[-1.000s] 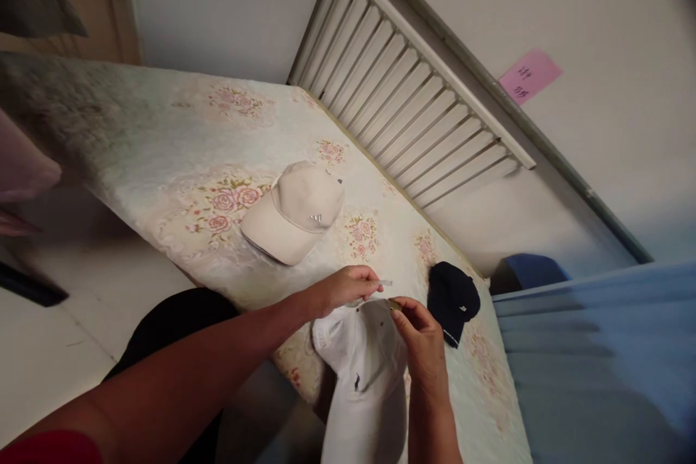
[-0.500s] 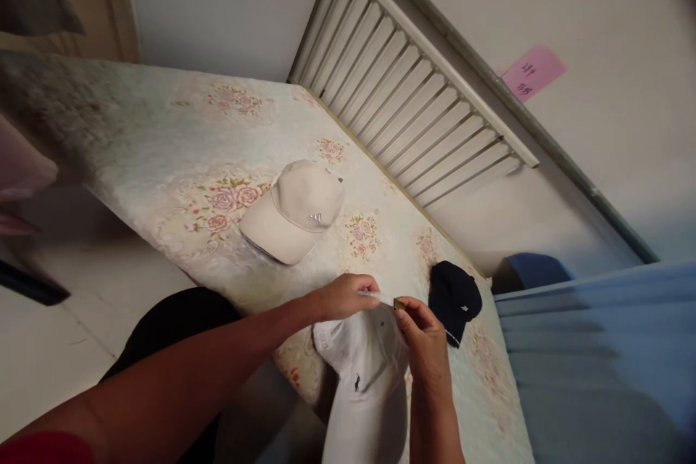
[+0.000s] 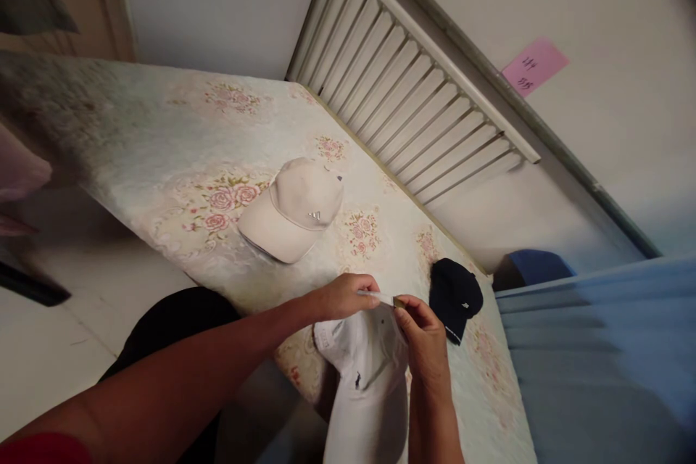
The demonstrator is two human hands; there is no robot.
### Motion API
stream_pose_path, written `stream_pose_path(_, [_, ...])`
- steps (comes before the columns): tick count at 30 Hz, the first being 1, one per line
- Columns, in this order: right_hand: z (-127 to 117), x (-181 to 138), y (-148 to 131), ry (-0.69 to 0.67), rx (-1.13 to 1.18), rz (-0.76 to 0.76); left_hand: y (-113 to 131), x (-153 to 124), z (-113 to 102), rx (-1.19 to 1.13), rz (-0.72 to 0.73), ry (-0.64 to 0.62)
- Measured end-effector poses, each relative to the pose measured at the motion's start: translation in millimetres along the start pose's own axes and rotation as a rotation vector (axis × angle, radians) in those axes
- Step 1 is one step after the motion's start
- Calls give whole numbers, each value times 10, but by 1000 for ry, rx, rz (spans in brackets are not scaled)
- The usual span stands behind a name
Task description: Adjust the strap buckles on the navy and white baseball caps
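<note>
A white cap (image 3: pixel 363 370) lies at the near edge of a flower-patterned mattress (image 3: pixel 179 152). Its brim points toward me. My left hand (image 3: pixel 345 296) is closed on the white back strap (image 3: pixel 378 296) of this cap. My right hand (image 3: pixel 421 333) pinches the strap's small brass buckle (image 3: pixel 399 302) at the other end. The strap is stretched between the two hands above the cap's rear.
A beige cap (image 3: pixel 296 209) rests in the middle of the mattress. A dark navy cap (image 3: pixel 455 297) lies right of my hands. A white slatted panel (image 3: pixel 413 94) leans along the wall, a pink note (image 3: pixel 533 65) above it. Blue fabric (image 3: pixel 592 355) fills the right side.
My left hand has drawn closer to the right one, and the strap now runs straight between them into the buckle. The view shifted slightly.
</note>
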State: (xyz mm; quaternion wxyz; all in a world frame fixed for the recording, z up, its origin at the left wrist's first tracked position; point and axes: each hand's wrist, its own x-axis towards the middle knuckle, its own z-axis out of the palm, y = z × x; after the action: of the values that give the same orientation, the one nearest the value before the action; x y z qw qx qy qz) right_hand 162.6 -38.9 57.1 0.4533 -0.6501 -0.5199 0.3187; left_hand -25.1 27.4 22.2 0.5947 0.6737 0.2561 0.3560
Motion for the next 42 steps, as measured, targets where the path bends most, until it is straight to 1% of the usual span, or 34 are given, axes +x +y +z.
stream_pose_path(6, [24, -11, -34, -1, -22, 11, -2, 0, 8, 2, -5, -2])
stream_pose_path(14, [43, -8, -29, 18, 31, 18, 9, -11, 7, 10, 2, -4])
stream_pose_path(23, [64, -18, -35, -15, 43, 39, 18, -10, 19, 43, -12, 12])
stream_pose_path(30, [61, -20, -6, -16, 38, 45, -15, -4, 41, 44, 24, 41])
stream_pose_path(36, [86, -24, -3, -20, 55, 55, -6, 4, 48, 76, 10, 58])
stream_pose_path(42, [86, -16, -6, -19, 66, 60, -25, -4, 60, 93, 26, 49])
